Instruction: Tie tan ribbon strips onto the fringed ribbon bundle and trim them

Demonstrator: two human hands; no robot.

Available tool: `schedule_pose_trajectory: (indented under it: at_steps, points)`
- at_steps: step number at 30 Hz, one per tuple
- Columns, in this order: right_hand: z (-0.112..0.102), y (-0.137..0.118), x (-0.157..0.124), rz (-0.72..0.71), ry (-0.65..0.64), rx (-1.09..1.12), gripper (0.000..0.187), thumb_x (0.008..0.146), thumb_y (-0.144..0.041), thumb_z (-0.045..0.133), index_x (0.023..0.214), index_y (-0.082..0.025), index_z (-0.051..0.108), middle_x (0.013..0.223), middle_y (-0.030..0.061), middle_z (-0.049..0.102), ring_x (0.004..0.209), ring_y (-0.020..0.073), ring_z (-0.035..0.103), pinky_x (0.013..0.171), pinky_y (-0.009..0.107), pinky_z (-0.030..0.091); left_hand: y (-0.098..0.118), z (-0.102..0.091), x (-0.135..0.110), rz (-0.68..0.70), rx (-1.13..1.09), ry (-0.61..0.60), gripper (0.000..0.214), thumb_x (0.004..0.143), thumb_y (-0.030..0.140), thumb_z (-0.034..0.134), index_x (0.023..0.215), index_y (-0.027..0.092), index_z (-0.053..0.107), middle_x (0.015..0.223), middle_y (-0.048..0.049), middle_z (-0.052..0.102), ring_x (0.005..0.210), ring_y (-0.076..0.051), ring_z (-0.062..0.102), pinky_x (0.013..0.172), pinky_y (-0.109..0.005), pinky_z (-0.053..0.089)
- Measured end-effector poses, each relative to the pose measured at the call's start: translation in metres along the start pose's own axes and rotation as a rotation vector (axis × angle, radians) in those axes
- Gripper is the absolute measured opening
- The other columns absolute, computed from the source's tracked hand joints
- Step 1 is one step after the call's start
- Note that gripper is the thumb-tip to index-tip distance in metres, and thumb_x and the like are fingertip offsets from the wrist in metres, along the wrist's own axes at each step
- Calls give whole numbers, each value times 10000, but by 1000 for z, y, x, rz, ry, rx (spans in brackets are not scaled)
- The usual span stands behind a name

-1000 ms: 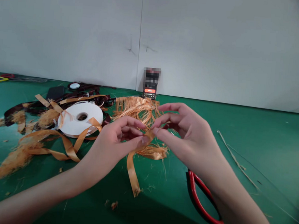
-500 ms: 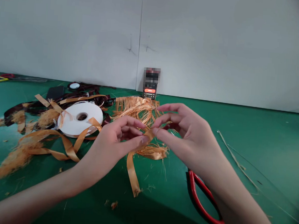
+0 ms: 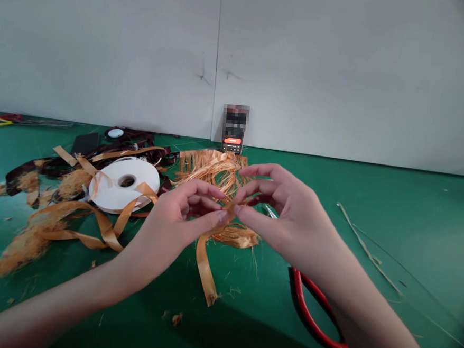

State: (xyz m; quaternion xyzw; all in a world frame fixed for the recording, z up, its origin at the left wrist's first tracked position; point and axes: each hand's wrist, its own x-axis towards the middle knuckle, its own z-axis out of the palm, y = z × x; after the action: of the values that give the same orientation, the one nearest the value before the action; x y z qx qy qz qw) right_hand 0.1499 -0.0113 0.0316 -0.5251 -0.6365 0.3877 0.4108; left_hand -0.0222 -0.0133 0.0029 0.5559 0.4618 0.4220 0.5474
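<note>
An orange satin ribbon [image 3: 206, 267] is pinched at its upper part between both hands, and its loose end hangs down toward the green table. My left hand [image 3: 187, 213] is closed on it with thumb and forefinger. Close beside, my right hand [image 3: 280, 201] pinches the same ribbon between thumb and fingertips. Behind the fingers lies a bunch of frayed orange ribbon [image 3: 216, 167], partly hidden by my hands. Red-handled scissors [image 3: 305, 311] rest under my right forearm, most of their blades covered by the hand.
A white ribbon spool [image 3: 110, 186] lies at left with orange ribbon trailing off it. Frayed orange threads [image 3: 23, 252] and dark ribbon [image 3: 21, 170] surround it. A phone [image 3: 234, 132] leans on the white wall. Yellow-and-red-handled scissors [image 3: 5, 121] lie far left; a thin cord [image 3: 364, 247] lies right.
My right hand has shifted slightly left, closer to the left fingertips, still pinching the ribbon. A bit of the scissors' blade now shows beside it. My left hand stays nearly still.
</note>
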Motion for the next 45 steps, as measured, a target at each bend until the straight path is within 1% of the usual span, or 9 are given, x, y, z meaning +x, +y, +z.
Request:
schedule_pose_trajectory:
  at_steps: [5,9,14,19,26,30,33,41,45]
  points:
    - [1,-1,0,6,57,10,360,700,-141,649,1040,-178,535,789,-10,681,701,140,614,594,291,484,0,0,1,2,20,17,199,766,304,773,904,230,649,752,59,689,748,-80,656,692,-151,527]
    - [1,0,0,2,7,11,354,688,-125,647,1022,-177,540,768,-13,683,707,139,619,616,291,487,0,0,0,-4,14,6,187,776,288,764,909,225,648,748,55,688,751,-81,657,700,-153,532]
    - [1,1,1,-1,58,5,360,704,-146,650,1044,-176,535,806,-1,684,702,144,616,594,298,479,-2,-1,1,-7,19,16,187,781,281,758,916,230,640,746,62,681,753,-77,651,707,-147,531]
    - [1,1,2,-1,-3,-6,354,685,-123,642,1022,-180,549,769,-8,682,712,154,616,626,314,482,1,0,3,-19,14,-6,175,792,251,742,924,224,630,737,56,677,753,-84,654,705,-159,529]
    - [-3,0,0,6,206,99,285,765,-206,662,1033,-182,569,817,19,687,751,154,631,679,309,495,0,0,2,-19,49,19,234,762,310,773,926,215,637,754,32,663,769,-124,655,712,-217,520]
    - [-6,0,0,66,93,98,369,736,-260,731,1064,-207,571,875,30,719,795,181,655,685,325,510,-1,-1,1,-23,40,15,239,763,311,771,934,217,634,783,23,668,804,-142,661,740,-244,523]
    - [-7,0,2,93,23,75,400,705,-246,765,1052,-204,570,811,10,724,734,168,645,670,323,510,0,-2,0,-26,66,1,220,786,321,750,946,225,634,776,31,667,784,-129,651,730,-233,511]
    - [-6,4,3,47,118,146,429,693,-233,803,1050,-163,575,775,3,729,733,155,666,714,308,513,1,-2,0,-2,86,19,199,798,319,748,939,235,636,752,54,657,741,-90,630,690,-179,486]
    - [-6,3,2,84,136,176,428,752,-337,759,1089,-171,555,810,24,732,803,185,692,715,322,529,-1,-3,1,6,42,32,208,782,294,761,934,223,636,755,42,651,761,-107,637,720,-196,512]
